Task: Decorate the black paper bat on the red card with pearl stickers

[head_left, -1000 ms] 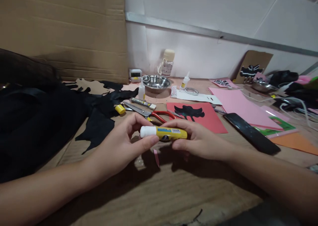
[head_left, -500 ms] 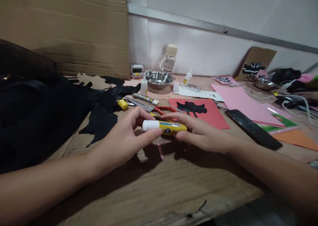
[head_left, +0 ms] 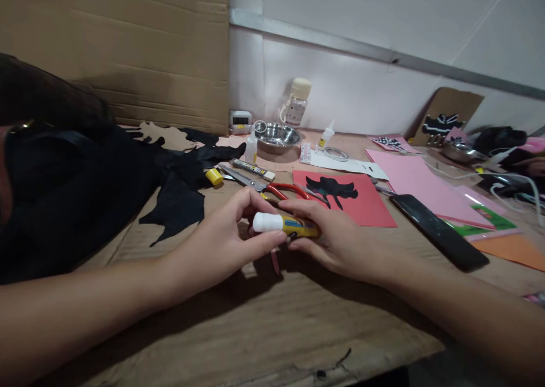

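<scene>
Two-handed grip on white-and-yellow plastic glue stick [head_left: 293,226] above brown tabletop [head_left: 204,330]: left hand [head_left: 238,234] pinches near white end, right hand [head_left: 340,234] wraps yellow barrel.
Yellow plastic cap [head_left: 214,176] lies apart, apparently already off; flat black cutout [head_left: 331,188] sits on red paper sheet [head_left: 378,212]; what's left can't be told. Shiny round metal bowl [head_left: 279,146]: contents unclear.

Glue stick [head_left: 283,224] was white at left and yellow at right, scissor handles [head_left: 292,187] were red, red paper [head_left: 377,212] bore a black motif [head_left: 332,188], phone [head_left: 438,231] at right was black
</scene>
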`<action>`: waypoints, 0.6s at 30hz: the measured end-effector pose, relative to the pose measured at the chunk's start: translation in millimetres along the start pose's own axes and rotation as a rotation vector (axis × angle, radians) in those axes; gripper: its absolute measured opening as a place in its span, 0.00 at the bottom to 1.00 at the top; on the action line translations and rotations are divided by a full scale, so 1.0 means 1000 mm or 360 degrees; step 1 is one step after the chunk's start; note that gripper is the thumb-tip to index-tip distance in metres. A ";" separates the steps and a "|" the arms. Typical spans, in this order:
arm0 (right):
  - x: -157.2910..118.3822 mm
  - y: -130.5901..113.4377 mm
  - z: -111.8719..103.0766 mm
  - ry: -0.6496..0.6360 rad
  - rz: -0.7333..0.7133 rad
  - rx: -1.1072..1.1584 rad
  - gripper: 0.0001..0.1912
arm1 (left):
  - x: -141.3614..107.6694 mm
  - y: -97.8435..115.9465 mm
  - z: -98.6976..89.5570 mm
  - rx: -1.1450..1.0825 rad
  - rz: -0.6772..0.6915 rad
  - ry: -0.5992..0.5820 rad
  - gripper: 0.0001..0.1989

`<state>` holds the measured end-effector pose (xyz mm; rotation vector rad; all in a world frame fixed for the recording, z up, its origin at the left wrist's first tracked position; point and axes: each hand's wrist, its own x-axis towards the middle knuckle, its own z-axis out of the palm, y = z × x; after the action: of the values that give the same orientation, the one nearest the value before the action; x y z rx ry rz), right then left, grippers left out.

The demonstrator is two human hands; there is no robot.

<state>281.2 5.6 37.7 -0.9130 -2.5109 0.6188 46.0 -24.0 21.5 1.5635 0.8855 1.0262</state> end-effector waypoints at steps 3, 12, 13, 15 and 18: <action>-0.003 0.000 0.000 0.0137 -0.0067 0.0029 0.19 | 0.004 -0.003 -0.006 0.0180 0.0192 -0.0012 0.15; 0.002 0.006 -0.024 -0.0009 -0.0052 0.0193 0.13 | 0.028 -0.018 -0.049 0.1317 0.0741 -0.0458 0.09; 0.002 0.006 -0.024 -0.0024 -0.0045 0.0191 0.12 | 0.027 -0.020 -0.049 0.1348 0.0775 -0.0478 0.09; 0.000 0.006 -0.023 -0.0036 -0.0062 0.0152 0.11 | 0.025 -0.022 -0.046 0.1374 0.0822 -0.0491 0.08; -0.003 0.004 -0.021 -0.0055 -0.0105 0.0076 0.10 | 0.025 -0.024 -0.044 0.1367 0.0843 -0.0519 0.09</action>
<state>295.8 12.3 52.3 -0.8056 -2.5342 0.6763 12.8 19.5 7.4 2.7079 0.7239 0.7145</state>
